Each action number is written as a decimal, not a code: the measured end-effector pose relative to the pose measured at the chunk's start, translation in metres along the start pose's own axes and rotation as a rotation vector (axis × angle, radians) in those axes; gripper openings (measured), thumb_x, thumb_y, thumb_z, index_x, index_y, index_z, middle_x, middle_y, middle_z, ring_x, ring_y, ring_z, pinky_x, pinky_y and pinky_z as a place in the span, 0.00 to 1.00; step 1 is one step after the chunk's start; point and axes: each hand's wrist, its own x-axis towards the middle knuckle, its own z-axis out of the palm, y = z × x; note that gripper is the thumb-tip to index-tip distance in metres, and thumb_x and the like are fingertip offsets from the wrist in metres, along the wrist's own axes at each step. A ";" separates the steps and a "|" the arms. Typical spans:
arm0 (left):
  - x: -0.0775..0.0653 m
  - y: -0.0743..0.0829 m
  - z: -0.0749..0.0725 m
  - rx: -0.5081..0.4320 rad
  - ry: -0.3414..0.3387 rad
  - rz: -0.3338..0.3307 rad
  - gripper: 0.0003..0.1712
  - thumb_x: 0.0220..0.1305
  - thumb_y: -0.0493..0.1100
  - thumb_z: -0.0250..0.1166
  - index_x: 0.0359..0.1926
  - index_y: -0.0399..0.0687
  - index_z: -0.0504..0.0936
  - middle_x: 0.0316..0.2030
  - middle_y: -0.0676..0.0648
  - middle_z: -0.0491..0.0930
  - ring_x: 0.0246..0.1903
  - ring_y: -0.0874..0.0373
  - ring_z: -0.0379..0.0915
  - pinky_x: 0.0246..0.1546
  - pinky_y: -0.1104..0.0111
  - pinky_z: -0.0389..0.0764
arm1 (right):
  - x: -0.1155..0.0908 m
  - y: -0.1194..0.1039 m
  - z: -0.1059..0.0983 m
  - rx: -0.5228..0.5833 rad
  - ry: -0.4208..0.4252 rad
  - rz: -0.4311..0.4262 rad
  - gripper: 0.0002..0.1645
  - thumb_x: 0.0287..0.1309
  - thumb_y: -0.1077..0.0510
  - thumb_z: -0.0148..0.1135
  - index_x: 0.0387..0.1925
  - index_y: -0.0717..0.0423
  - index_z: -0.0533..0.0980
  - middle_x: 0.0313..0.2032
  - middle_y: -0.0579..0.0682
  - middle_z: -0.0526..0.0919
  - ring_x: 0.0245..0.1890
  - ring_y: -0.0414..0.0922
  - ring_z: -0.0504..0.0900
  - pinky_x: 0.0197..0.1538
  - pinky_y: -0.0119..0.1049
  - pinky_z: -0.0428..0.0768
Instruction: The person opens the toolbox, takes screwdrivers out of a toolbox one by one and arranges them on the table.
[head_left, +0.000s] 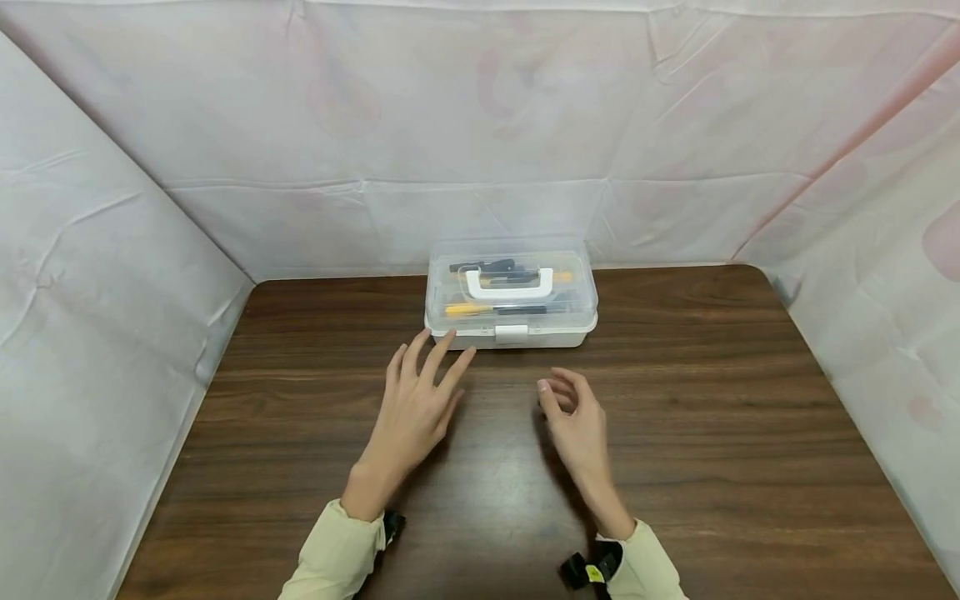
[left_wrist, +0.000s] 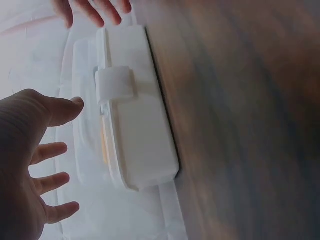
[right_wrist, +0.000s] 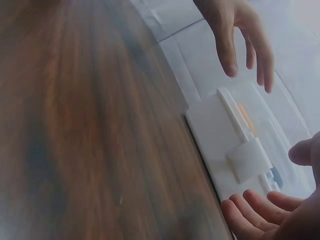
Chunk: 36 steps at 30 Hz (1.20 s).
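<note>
A lidded plastic toolbox (head_left: 512, 340) with a clear lid, a white handle (head_left: 510, 287) and a white front latch (left_wrist: 114, 83) stands at the back of the table. Through its lid show a yellow-and-black tool (head_left: 468, 309) and several dark tools. My left hand (head_left: 416, 408), fingers spread, hovers before the box's front left corner and holds nothing. To the right, my right hand (head_left: 577, 425) is in front of the box with fingers loosely bent and nothing in them. In the right wrist view, the latch (right_wrist: 250, 160) lies between both hands.
The dark wood table (head_left: 712, 417) extends to both sides of the box. Pale patterned cloth (head_left: 480, 125) hangs right behind the table's back edge, and more cloth stands along its left and right sides. Both wrists carry small black camera straps (head_left: 592, 567).
</note>
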 end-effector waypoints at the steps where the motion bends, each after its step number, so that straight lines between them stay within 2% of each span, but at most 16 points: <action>1: 0.002 -0.001 0.000 0.011 0.002 0.004 0.40 0.64 0.45 0.75 0.75 0.57 0.71 0.75 0.40 0.68 0.74 0.33 0.61 0.66 0.35 0.71 | 0.001 -0.001 0.002 0.017 0.000 0.009 0.25 0.73 0.52 0.65 0.64 0.61 0.76 0.52 0.58 0.89 0.46 0.53 0.89 0.43 0.24 0.83; 6: 0.015 -0.003 0.002 0.033 -0.002 0.027 0.36 0.68 0.45 0.71 0.75 0.60 0.71 0.76 0.41 0.66 0.74 0.33 0.60 0.67 0.35 0.71 | 0.008 -0.004 0.012 0.108 -0.005 0.060 0.25 0.72 0.54 0.65 0.64 0.63 0.75 0.53 0.62 0.88 0.44 0.58 0.89 0.43 0.36 0.88; 10: 0.025 -0.003 0.004 0.024 0.002 0.042 0.38 0.67 0.44 0.73 0.75 0.61 0.71 0.76 0.41 0.67 0.74 0.33 0.60 0.67 0.35 0.70 | 0.014 -0.006 0.019 0.197 -0.006 0.099 0.25 0.72 0.56 0.64 0.63 0.67 0.75 0.53 0.67 0.86 0.46 0.58 0.89 0.47 0.44 0.89; 19: 0.039 -0.008 0.012 0.051 0.010 0.040 0.34 0.70 0.50 0.71 0.74 0.61 0.71 0.76 0.42 0.67 0.74 0.34 0.60 0.67 0.35 0.70 | 0.026 -0.012 0.031 0.305 -0.018 0.173 0.26 0.73 0.54 0.64 0.63 0.66 0.74 0.55 0.71 0.84 0.46 0.56 0.89 0.48 0.46 0.90; 24: 0.045 -0.014 0.019 0.046 0.012 0.027 0.39 0.68 0.51 0.73 0.76 0.62 0.69 0.76 0.42 0.65 0.75 0.34 0.59 0.66 0.35 0.71 | 0.032 -0.013 0.038 0.346 -0.020 0.204 0.27 0.73 0.52 0.64 0.64 0.64 0.73 0.56 0.70 0.83 0.46 0.56 0.89 0.49 0.48 0.89; 32: 0.057 -0.015 0.024 0.027 -0.017 -0.006 0.42 0.69 0.54 0.72 0.79 0.63 0.64 0.78 0.41 0.62 0.76 0.33 0.55 0.67 0.33 0.69 | 0.040 -0.013 0.046 0.393 -0.003 0.239 0.26 0.73 0.53 0.64 0.63 0.65 0.73 0.54 0.70 0.82 0.44 0.53 0.88 0.44 0.40 0.90; 36: 0.063 -0.015 0.026 0.017 -0.033 -0.017 0.43 0.70 0.54 0.71 0.80 0.63 0.62 0.79 0.41 0.60 0.77 0.33 0.54 0.67 0.32 0.69 | 0.043 -0.013 0.049 0.427 0.010 0.257 0.27 0.73 0.52 0.65 0.63 0.65 0.72 0.54 0.69 0.82 0.43 0.51 0.88 0.44 0.38 0.89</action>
